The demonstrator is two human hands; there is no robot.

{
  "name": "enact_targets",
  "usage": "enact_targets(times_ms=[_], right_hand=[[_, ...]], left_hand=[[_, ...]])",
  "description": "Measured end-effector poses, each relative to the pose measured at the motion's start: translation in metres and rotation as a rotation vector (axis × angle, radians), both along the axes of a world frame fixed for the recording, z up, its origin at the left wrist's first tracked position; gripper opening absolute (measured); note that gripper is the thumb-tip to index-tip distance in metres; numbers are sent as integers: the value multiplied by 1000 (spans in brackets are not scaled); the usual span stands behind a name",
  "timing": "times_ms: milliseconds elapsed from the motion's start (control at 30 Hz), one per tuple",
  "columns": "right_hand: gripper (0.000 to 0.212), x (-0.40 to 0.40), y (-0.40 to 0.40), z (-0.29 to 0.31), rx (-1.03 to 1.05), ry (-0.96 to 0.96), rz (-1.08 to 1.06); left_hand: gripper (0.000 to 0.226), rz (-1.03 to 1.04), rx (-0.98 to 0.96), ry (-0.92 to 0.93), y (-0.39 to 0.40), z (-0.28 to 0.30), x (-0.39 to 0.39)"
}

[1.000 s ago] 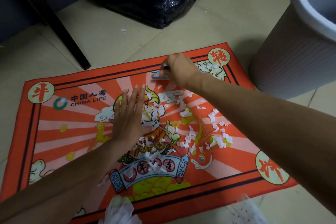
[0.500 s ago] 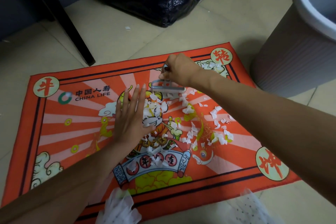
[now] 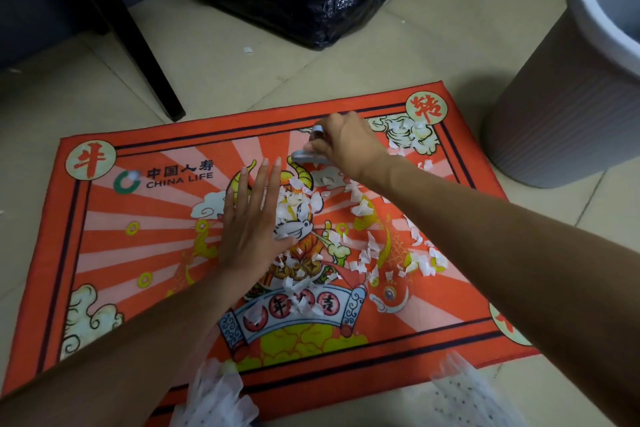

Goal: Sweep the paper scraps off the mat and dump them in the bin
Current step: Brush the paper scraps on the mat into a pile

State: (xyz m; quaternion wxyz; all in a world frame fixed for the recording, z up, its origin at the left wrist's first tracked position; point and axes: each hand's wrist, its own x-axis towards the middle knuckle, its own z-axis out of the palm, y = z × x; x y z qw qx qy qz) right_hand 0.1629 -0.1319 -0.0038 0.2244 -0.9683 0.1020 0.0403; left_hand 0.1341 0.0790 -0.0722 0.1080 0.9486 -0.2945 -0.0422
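The paper scraps point(image 3: 301, 204) lie in a loose band on the mat point(image 3: 138, 246), which is spread on the floor, and that band sits between the two hands; this is the relation the sweep turns on. The left hand point(image 3: 251, 218) rests flat on the mat with its fingers point(image 3: 268, 180) straight and spread, holding nothing, and the thickest heap of scraps touches their right edge, running from the fingertips back toward the wrist. The right hand point(image 3: 346, 146) has its fingers curled round a small grey scraper-like tool point(image 3: 308, 157), whose blade lies crosswise on the mat just beyond the far end of the heap; what exactly the tool is cannot be told. A thinner trail of scraps runs along and partly under the right forearm, with a few more beyond the right hand near the mat's far corner. The left hand is nearer the main heap and seems to act as a stop. The bin point(image 3: 554, 107) stands off the mat, well to the right of the right hand's fingers. No scraps look gathered for dumping yet.
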Motion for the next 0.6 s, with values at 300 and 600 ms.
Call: enact_targets(times_ms=[300,600], right_hand=[[36,-9,-3,8,100,17,16],[25,-33,-2,19,121,-80,-35]], left_hand=[[137,-6,-4,-6,2,3,-10],[136,5,6,0,4,14,-17]])
